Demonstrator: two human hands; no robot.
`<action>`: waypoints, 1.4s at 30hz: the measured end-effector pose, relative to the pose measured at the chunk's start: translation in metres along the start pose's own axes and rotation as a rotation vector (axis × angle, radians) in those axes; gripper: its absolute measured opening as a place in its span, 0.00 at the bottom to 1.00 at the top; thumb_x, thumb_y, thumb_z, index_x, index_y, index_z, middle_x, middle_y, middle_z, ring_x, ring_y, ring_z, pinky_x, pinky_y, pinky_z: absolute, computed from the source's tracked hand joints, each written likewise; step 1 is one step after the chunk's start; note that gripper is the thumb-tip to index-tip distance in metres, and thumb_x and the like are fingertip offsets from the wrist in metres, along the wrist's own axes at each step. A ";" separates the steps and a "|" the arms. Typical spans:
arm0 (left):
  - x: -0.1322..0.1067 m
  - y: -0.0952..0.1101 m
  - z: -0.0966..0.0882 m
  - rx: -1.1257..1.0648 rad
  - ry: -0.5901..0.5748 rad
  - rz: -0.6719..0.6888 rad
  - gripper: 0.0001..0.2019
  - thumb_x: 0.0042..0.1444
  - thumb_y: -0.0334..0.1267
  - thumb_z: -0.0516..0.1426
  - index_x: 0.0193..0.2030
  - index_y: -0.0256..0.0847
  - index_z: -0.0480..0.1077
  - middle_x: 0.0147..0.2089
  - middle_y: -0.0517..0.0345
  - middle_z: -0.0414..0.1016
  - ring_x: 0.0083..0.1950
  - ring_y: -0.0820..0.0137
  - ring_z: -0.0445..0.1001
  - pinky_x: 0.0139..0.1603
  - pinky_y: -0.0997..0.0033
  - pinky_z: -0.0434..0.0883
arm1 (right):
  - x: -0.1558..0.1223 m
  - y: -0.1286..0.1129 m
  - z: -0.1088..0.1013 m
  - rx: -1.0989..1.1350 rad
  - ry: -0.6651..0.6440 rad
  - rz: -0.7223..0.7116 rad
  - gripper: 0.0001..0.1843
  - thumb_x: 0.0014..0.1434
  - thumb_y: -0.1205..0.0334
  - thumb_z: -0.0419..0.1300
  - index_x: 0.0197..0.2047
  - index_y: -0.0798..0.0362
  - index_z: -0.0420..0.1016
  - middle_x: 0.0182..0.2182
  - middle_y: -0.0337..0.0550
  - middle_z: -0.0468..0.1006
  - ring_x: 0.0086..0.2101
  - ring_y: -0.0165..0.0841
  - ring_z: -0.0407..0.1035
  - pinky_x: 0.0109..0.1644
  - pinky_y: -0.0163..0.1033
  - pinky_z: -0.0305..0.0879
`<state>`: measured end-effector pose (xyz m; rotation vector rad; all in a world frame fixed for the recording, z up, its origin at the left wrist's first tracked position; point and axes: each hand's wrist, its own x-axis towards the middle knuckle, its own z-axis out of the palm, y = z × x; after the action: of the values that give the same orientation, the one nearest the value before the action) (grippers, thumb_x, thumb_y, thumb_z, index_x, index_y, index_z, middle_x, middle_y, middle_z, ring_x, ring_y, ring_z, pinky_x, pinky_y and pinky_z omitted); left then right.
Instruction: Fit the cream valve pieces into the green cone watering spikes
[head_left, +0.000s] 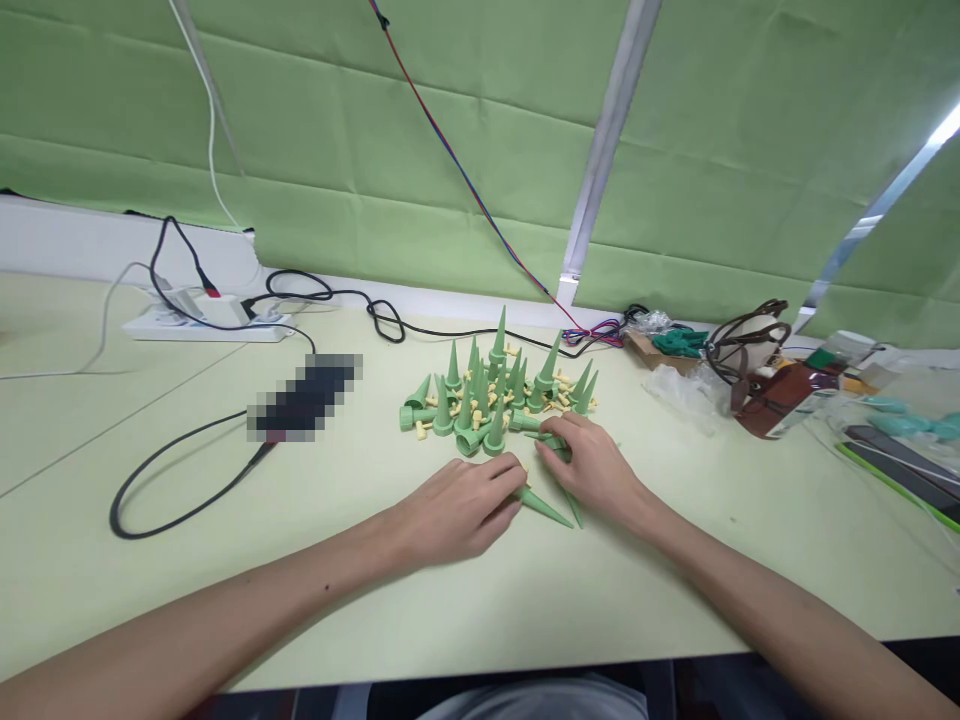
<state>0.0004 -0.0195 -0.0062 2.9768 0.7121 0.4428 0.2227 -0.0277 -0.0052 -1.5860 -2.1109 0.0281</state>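
A cluster of green plant watering spikes point(465, 405) with small yellow valves point(420, 430) covers the middle of the table; several spikes stand point up and others lie on their sides. In front of the cluster, my left hand point(472, 505) is closed around a green spike point(549, 508), its tip pointing to the right and toward me. My right hand point(589, 465) has its fingers curled on another green spike point(574, 508) at the cluster's right edge. The fingers partly hide the wide ends of both spikes.
On the left lie a blurred-out dark device point(304, 400) with a looped black cable point(120, 500) and a white power strip point(202, 322). At right are a clear plastic bag point(682, 395), a brown bottle point(787, 400) and dark straps point(739, 345). Green curtain hangs behind.
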 end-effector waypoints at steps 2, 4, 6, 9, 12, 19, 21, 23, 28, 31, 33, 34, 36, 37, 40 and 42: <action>0.000 0.000 -0.002 0.057 0.005 0.036 0.07 0.70 0.38 0.48 0.45 0.42 0.66 0.43 0.58 0.71 0.29 0.71 0.69 0.26 0.68 0.60 | 0.000 0.000 0.000 0.001 -0.007 0.007 0.07 0.65 0.64 0.58 0.45 0.53 0.75 0.38 0.44 0.75 0.38 0.37 0.71 0.39 0.38 0.62; -0.001 0.000 -0.004 0.132 0.010 0.073 0.08 0.70 0.40 0.49 0.43 0.42 0.67 0.41 0.59 0.71 0.27 0.72 0.68 0.25 0.67 0.56 | 0.000 -0.001 -0.001 0.001 -0.008 0.011 0.07 0.65 0.64 0.58 0.45 0.52 0.75 0.38 0.44 0.75 0.38 0.37 0.71 0.38 0.38 0.62; -0.001 -0.001 -0.006 0.203 0.025 0.088 0.09 0.70 0.39 0.49 0.40 0.42 0.68 0.38 0.59 0.71 0.25 0.72 0.66 0.23 0.66 0.52 | 0.000 -0.001 -0.001 0.001 -0.005 0.011 0.07 0.65 0.65 0.57 0.45 0.52 0.75 0.38 0.44 0.75 0.38 0.36 0.71 0.38 0.37 0.62; -0.002 -0.004 -0.006 0.262 0.067 0.074 0.10 0.69 0.37 0.50 0.36 0.41 0.67 0.34 0.59 0.70 0.24 0.72 0.66 0.23 0.65 0.48 | 0.000 0.000 -0.001 -0.002 -0.001 0.014 0.07 0.65 0.66 0.56 0.44 0.52 0.75 0.38 0.43 0.75 0.36 0.36 0.70 0.37 0.37 0.61; -0.001 -0.007 -0.003 0.285 0.113 0.027 0.10 0.67 0.34 0.51 0.34 0.40 0.67 0.32 0.59 0.69 0.24 0.71 0.65 0.23 0.65 0.46 | 0.000 0.000 -0.001 0.000 0.008 0.008 0.07 0.65 0.67 0.56 0.44 0.52 0.75 0.37 0.43 0.75 0.36 0.35 0.70 0.37 0.37 0.60; 0.000 -0.010 0.003 0.266 0.187 -0.131 0.11 0.66 0.32 0.49 0.33 0.39 0.68 0.33 0.57 0.70 0.22 0.73 0.64 0.23 0.66 0.43 | 0.000 -0.001 -0.001 0.018 0.035 -0.023 0.07 0.65 0.67 0.55 0.42 0.53 0.74 0.36 0.42 0.75 0.34 0.35 0.69 0.36 0.37 0.60; 0.001 -0.010 0.003 0.256 0.199 -0.168 0.11 0.67 0.32 0.49 0.33 0.39 0.68 0.34 0.56 0.70 0.23 0.72 0.65 0.23 0.66 0.43 | 0.000 -0.001 -0.001 0.030 0.048 -0.034 0.06 0.65 0.67 0.55 0.41 0.53 0.74 0.35 0.42 0.75 0.33 0.35 0.69 0.35 0.37 0.61; 0.002 -0.010 0.002 0.250 0.204 -0.192 0.11 0.67 0.33 0.49 0.33 0.39 0.68 0.35 0.56 0.71 0.23 0.73 0.66 0.23 0.67 0.43 | 0.000 -0.001 0.000 0.054 0.064 -0.053 0.07 0.65 0.68 0.55 0.42 0.52 0.74 0.36 0.43 0.75 0.33 0.35 0.69 0.35 0.38 0.62; 0.001 -0.009 -0.001 0.248 0.255 -0.213 0.11 0.68 0.38 0.50 0.36 0.39 0.69 0.37 0.55 0.72 0.24 0.72 0.69 0.22 0.69 0.49 | -0.001 -0.003 -0.001 0.164 0.158 -0.124 0.09 0.66 0.67 0.55 0.47 0.52 0.74 0.38 0.45 0.76 0.33 0.34 0.70 0.36 0.38 0.65; 0.000 -0.007 -0.002 0.223 0.345 -0.174 0.13 0.69 0.40 0.49 0.37 0.39 0.70 0.36 0.55 0.73 0.26 0.71 0.71 0.22 0.70 0.54 | -0.001 -0.005 -0.002 0.245 0.268 -0.198 0.08 0.67 0.67 0.55 0.47 0.53 0.73 0.36 0.44 0.76 0.32 0.33 0.69 0.37 0.38 0.66; -0.001 -0.004 -0.002 0.174 0.416 -0.130 0.11 0.69 0.40 0.49 0.41 0.40 0.70 0.36 0.55 0.74 0.28 0.72 0.73 0.23 0.72 0.56 | -0.002 -0.007 -0.004 0.296 0.328 -0.253 0.08 0.67 0.67 0.55 0.47 0.52 0.73 0.35 0.44 0.76 0.32 0.33 0.69 0.37 0.38 0.67; -0.002 -0.003 -0.001 0.148 0.447 -0.115 0.10 0.69 0.41 0.50 0.44 0.40 0.70 0.37 0.56 0.76 0.28 0.72 0.74 0.23 0.72 0.57 | -0.003 -0.008 -0.004 0.315 0.346 -0.278 0.08 0.68 0.67 0.54 0.47 0.52 0.73 0.35 0.43 0.76 0.32 0.33 0.69 0.37 0.38 0.68; -0.003 -0.001 0.001 0.103 0.497 -0.076 0.10 0.70 0.42 0.50 0.49 0.40 0.68 0.37 0.57 0.77 0.26 0.74 0.74 0.23 0.73 0.58 | -0.004 -0.011 -0.004 0.338 0.359 -0.324 0.08 0.68 0.67 0.54 0.47 0.51 0.73 0.34 0.43 0.75 0.32 0.33 0.69 0.37 0.39 0.68; -0.003 -0.001 0.001 0.082 0.513 -0.055 0.11 0.70 0.42 0.50 0.52 0.40 0.66 0.36 0.57 0.78 0.25 0.75 0.73 0.23 0.74 0.60 | -0.005 -0.012 -0.004 0.346 0.357 -0.345 0.08 0.68 0.67 0.54 0.47 0.51 0.73 0.33 0.43 0.74 0.32 0.33 0.69 0.37 0.39 0.69; -0.004 0.000 0.003 0.013 0.515 -0.003 0.14 0.69 0.44 0.50 0.56 0.40 0.61 0.34 0.60 0.77 0.22 0.76 0.72 0.25 0.75 0.62 | -0.008 -0.016 0.000 0.378 0.342 -0.413 0.08 0.68 0.68 0.55 0.47 0.50 0.74 0.33 0.44 0.74 0.33 0.33 0.70 0.36 0.39 0.69; -0.005 0.000 0.005 -0.046 0.462 0.003 0.17 0.68 0.45 0.52 0.59 0.41 0.58 0.33 0.62 0.76 0.21 0.76 0.70 0.24 0.75 0.62 | -0.009 -0.017 0.003 0.404 0.326 -0.458 0.09 0.68 0.68 0.56 0.48 0.50 0.74 0.34 0.44 0.74 0.34 0.33 0.70 0.36 0.39 0.70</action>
<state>-0.0022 -0.0212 -0.0120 2.8508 0.7105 1.1512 0.2085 -0.0407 -0.0057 -0.7974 -1.9989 0.0350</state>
